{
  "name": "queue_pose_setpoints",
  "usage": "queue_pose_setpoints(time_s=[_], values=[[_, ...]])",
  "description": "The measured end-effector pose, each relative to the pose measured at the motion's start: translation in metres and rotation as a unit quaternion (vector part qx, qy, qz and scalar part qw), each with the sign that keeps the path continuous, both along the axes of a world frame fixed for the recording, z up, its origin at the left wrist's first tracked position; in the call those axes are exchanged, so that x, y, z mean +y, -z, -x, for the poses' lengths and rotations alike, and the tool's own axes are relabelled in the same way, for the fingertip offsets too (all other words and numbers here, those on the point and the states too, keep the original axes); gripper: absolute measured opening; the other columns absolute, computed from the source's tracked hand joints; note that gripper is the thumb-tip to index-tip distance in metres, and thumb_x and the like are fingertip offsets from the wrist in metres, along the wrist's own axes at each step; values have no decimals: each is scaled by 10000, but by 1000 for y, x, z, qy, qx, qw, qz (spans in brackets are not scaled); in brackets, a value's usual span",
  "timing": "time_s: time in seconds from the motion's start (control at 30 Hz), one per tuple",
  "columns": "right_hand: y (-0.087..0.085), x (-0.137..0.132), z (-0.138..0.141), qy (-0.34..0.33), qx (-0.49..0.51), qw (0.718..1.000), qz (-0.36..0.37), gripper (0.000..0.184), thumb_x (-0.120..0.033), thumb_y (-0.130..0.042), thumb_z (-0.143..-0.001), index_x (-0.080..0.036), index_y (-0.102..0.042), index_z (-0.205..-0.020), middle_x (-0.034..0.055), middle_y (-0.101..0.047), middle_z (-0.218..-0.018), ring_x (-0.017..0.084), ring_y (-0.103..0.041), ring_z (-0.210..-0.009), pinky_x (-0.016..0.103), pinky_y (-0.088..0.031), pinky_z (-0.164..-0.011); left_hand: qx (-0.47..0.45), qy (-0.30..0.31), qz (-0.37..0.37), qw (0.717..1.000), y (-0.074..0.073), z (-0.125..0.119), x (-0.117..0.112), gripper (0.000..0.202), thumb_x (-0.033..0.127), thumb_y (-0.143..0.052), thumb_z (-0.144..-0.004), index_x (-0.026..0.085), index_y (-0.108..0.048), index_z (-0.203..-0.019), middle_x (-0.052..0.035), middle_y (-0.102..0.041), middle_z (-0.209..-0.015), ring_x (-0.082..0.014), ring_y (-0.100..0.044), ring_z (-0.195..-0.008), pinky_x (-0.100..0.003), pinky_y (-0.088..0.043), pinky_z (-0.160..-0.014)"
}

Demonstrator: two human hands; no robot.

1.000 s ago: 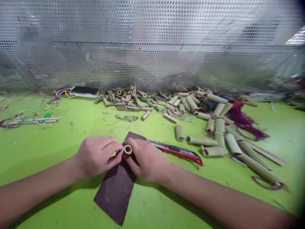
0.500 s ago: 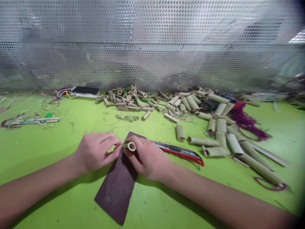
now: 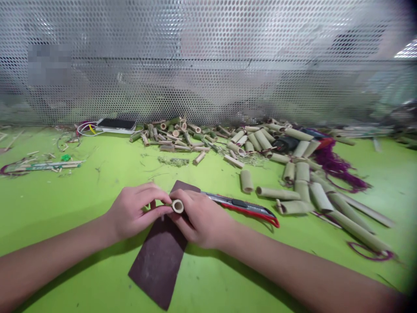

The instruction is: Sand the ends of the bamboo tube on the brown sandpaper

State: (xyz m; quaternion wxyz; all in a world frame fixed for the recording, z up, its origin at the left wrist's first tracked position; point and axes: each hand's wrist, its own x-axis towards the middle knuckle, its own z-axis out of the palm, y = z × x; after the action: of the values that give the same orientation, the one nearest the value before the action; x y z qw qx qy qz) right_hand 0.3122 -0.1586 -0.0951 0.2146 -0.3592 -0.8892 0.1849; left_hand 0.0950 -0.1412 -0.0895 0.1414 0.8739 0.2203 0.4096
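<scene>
bamboo tube (image 3: 177, 206) pinched between left hand (image 3: 137, 213) and right hand (image 3: 200, 219)

Left hand (image 3: 137, 213), right hand (image 3: 198, 219) nearly meeting, fingers curled.

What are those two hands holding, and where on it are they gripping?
A short pale bamboo tube, open end showing, held by its outer wall between the left hand and right hand.

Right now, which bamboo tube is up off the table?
The short, pale bamboo tube pinched between the left hand and right hand; the other bamboo tubes lie on the green work surface.
</scene>
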Motion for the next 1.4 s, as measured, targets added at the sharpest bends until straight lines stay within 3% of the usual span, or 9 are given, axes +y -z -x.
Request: queue_pose_setpoints(time_s=[0.3,0.4,0.57,0.63,0.73,0.87,1.03,1.17,1.4], values=[[5,1,-3,-54,41,997,-23,117,-264,-474,-1005,-166,-532,-1032,80,-668,-868,197,-616,-751,367,-539,-723,-2,40,58,997,-1,0,2,198,311,-625,-1009,182,-715,-889,-5,-743,-776,-116,-687,-683,-204,-553,-640],[5,3,-5,-57,78,995,-22,146,-266,-493,-996,-157,-552,-1074,91,-682,-902,210,-630,-790,373,-539,-722,-8,26,89,996,-4,3,3,213,331,-647,-992,196,-731,-851,-1,-743,-753,-123,-681,-664,-220,-556,-630],[2,6,-9,-26,167,986,2,186,-289,-521,-1002,-174,-560,-1143,62,-694,-902,174,-628,-724,315,-509,-635,14,-128,164,978,-3,26,31,291,462,-669,-949,211,-777,-848,-19,-750,-721,-141,-643,-548,-238,-505,-473],[2,6,-10,-13,193,981,18,190,-297,-546,-1001,-192,-565,-1159,43,-699,-892,163,-631,-703,300,-501,-617,55,-201,146,967,1,36,47,399,548,-629,-945,202,-785,-825,-35,-755,-706,-163,-652,-543,-257,-489,-461],[3,6,-10,-1,218,975,41,210,-307,-580,-994,-213,-575,-1181,33,-719,-918,161,-651,-708,295,-510,-616,73,-232,122,962,7,42,59,452,559,-584,-960,183,-779,-803,-55,-762,-727,-193,-681,-609,-280,-507,-505],[5,6,-8,4,220,974,51,226,-313,-601,-987,-218,-587,-1192,43,-735,-960,171,-679,-743,304,-536,-635,51,-170,42,983,7,31,45,374,488,-564,-998,169,-752,-942,-51,-760,-823,-180,-700,-718,-282,-572,-614],[6,7,-6,-47,180,982,-24,219,-239,-581,-962,-190,-586,-1176,67,-731,-959,192,-684,-805,338,-558,-713,13,-43,-106,993,0,8,8,198,353,-588,-1026,182,-686,-1028,-33,-744,-903,-155,-688,-835,-273,-571,-766],[5,5,-6,-61,118,988,-78,216,-232,-559,-936,-170,-570,-1144,89,-727,-936,212,-680,-803,354,-556,-732,-1,-5,-86,996,-5,-2,-8,141,325,-639,-999,191,-679,-1021,-34,-730,-934,-151,-673,-830,-269,-561,-752],[3,1,-3,-43,61,987,-140,130,-265,-499,-895,-194,-556,-987,20,-643,-740,168,-553,-624,299,-447,-617,-35,26,17,999,-6,-8,-10,123,308,-639,-1004,195,-666,-965,-12,-720,-834,-121,-677,-730,-218,-567,-673]])
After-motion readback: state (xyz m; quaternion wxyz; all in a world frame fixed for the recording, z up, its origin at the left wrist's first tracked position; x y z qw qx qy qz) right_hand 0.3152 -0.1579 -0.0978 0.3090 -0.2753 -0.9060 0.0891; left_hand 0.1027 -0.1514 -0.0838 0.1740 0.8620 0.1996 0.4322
